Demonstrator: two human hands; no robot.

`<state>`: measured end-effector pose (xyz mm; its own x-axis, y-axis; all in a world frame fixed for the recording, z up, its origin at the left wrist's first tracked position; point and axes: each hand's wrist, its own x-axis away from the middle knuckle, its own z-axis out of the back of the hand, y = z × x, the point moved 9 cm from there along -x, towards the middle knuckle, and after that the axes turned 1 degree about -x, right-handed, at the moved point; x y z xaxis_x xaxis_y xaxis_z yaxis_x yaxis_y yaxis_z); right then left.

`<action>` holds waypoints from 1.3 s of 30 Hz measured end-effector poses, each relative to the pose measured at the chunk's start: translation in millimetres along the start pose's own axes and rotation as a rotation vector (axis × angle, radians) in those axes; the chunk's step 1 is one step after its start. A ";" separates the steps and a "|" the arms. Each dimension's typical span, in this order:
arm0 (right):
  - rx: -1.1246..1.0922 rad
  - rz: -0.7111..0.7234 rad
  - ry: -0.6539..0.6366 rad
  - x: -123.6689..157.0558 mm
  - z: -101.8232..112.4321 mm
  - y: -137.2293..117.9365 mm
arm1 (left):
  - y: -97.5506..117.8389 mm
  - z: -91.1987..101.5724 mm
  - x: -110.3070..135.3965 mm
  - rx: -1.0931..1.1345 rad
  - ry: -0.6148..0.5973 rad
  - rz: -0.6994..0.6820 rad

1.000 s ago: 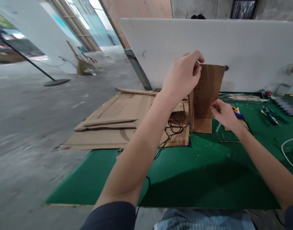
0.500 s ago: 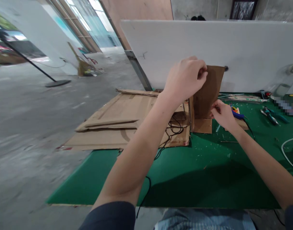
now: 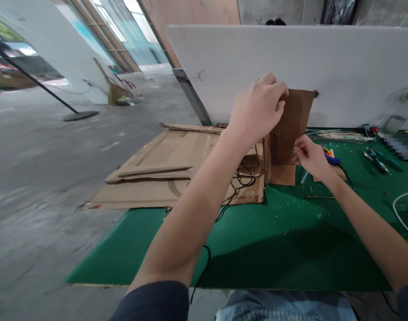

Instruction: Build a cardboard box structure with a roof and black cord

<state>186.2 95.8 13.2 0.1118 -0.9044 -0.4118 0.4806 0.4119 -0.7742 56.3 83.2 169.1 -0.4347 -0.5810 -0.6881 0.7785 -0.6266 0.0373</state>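
An upright brown cardboard panel stands at the back of the green table, with a small cardboard flap at its foot. My left hand is closed at the panel's upper left edge, its fingers curled over the top corner. Lower down, by the panel's right edge, my right hand has its fingers pinched together. Whatever lies between those fingertips is hidden or too small to name. My left forearm covers part of the flattened cardboard stacked to the left.
A white board rises behind the green table. Pliers, a blue-handled tool and a thin rod lie at right. Black cable loops over the cardboard. A broom leans in the background.
My right hand has risen slightly along the panel's edge. My left hand stays at the upper edge, its wrist and knuckles turned a little.
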 end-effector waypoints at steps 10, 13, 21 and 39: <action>0.035 0.039 0.010 -1.8 6.9 0.6 | -3.7 -1.4 -0.3 -0.023 0.050 -0.029; 0.023 0.021 0.012 -1.6 6.8 3.2 | -4.0 -5.1 -1.0 -0.035 0.019 -0.023; -0.097 -0.109 -0.036 1.9 -0.7 3.3 | -2.3 -3.9 -0.1 0.000 0.017 -0.031; -0.114 -0.083 0.086 0.2 7.7 7.5 | -5.6 -2.3 2.2 0.063 0.112 -0.079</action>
<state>196.5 97.9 11.0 -0.0012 -0.9250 -0.3799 0.3828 0.3505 -0.8548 52.0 86.5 165.7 -0.4377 -0.4690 -0.7671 0.7122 -0.7016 0.0226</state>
